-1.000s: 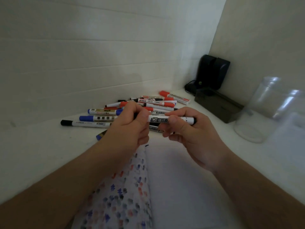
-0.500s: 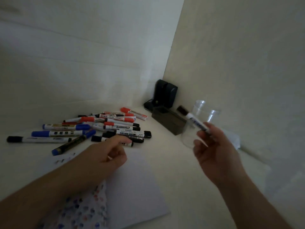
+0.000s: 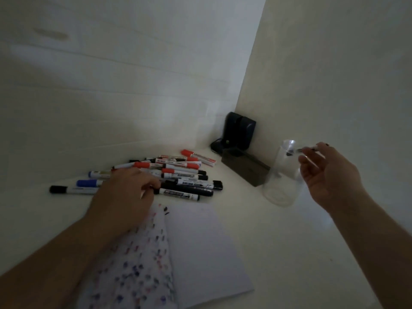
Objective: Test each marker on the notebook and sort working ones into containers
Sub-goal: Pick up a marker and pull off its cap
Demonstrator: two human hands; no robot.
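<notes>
The right hand (image 3: 327, 175) is raised over the clear plastic container (image 3: 282, 175) at the right of the white counter (image 3: 278, 253), forearm reaching in from the lower right corner, palm turned toward the left. Its fingers (image 3: 308, 162) curl around a black-capped marker (image 3: 299, 150), pinching it near the top, with the capped end pointing into the container's open mouth (the marker is blurred, so its exact grip point is hard to read). The container stands upright, just right of a dark rectangular box (image 3: 245, 169), behind which a black device (image 3: 239, 130) sits in the corner.

The left hand (image 3: 124, 195) lies low over the counter, forearm stretched from the lower left, knuckles up and fingers bent downward; the fingertips (image 3: 153, 186) touch the near edge of the pile of markers (image 3: 178, 172), at a black marker (image 3: 178, 194), though whether they actually hold it cannot be told. The pile mixes red, blue and black caps, lying flat and roughly parallel near the back wall.

The open notebook (image 3: 200, 253) lies in front of the pile, partly under the left wrist; its left page is covered with small coloured test marks, its right page plain.
</notes>
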